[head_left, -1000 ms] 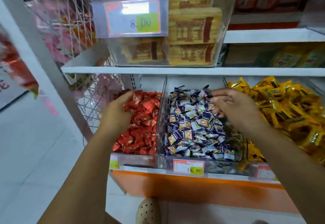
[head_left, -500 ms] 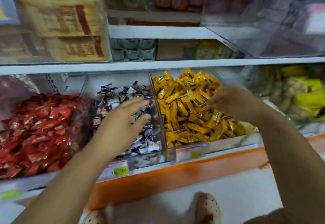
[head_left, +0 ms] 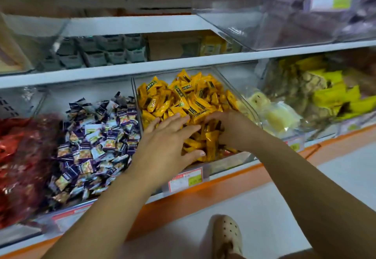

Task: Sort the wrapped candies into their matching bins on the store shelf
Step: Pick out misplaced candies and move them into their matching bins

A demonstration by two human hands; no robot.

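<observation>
Three clear bins sit side by side on the lower shelf. Red-wrapped candies point(head_left: 18, 157) fill the left one, purple-and-white candies point(head_left: 95, 142) the middle one, yellow-wrapped candies point(head_left: 189, 98) the bin point(head_left: 236, 161) to the right. Both hands are in the yellow bin. My left hand point(head_left: 168, 142) lies flat on the yellow pile, fingers spread, thumb near the front wall. My right hand point(head_left: 230, 128) rests on the pile beside it with fingers curled down among the wrappers; its fingertips are hidden, so a grip cannot be made out.
A bin of pale wrapped sweets point(head_left: 274, 116) and one with yellow-green packs point(head_left: 333, 96) stand further right. Price tags point(head_left: 187, 179) hang on the bin fronts above an orange shelf edge point(head_left: 203, 195). Upper shelves carry clear boxes point(head_left: 284, 10). My shoe point(head_left: 226, 236) is on the white floor.
The view swung right. My left hand moved from the red bin, across the purple candies, onto the yellow pile. My right hand went from the purple bin into the yellow bin.
</observation>
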